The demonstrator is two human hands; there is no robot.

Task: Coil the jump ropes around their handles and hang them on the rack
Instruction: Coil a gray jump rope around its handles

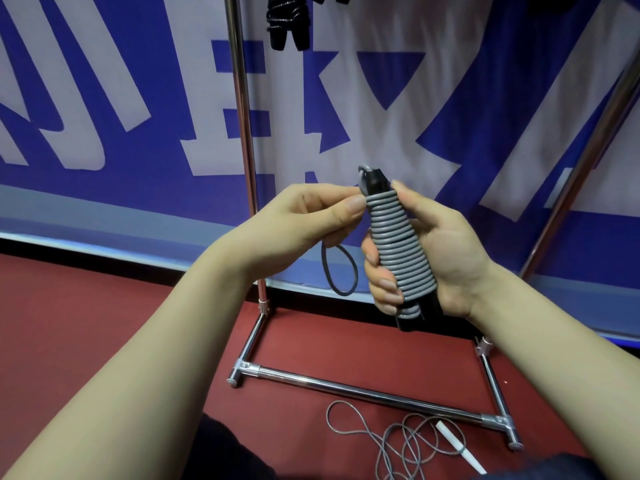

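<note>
Between the two uprights of the chrome tube rack point(242, 133), my right grip point(446, 258) is closed round a grey plastic jump rope point(398, 244), wound in tight turns about its pair of black cylindrical handles point(375, 180). The fingers curl across the front of the coil and the thumb lies along its far side. The bundle stands nearly upright, with black ends showing above and below the turns.

My left grip point(311, 216) meets it at the top, thumb and forefinger pinching the uppermost turn. A thin black elastic loop point(339, 268) hangs beneath that palm.

Low down, just in front of the rack's base bar, a loose thin grey rope point(391, 441) lies tangled on the red floor point(69, 323) with a white handle point(457, 448) beside it. High on the rack hangs a black coiled rope point(287, 22). Behind the rack stretches a blue-and-white banner point(104, 98).
</note>
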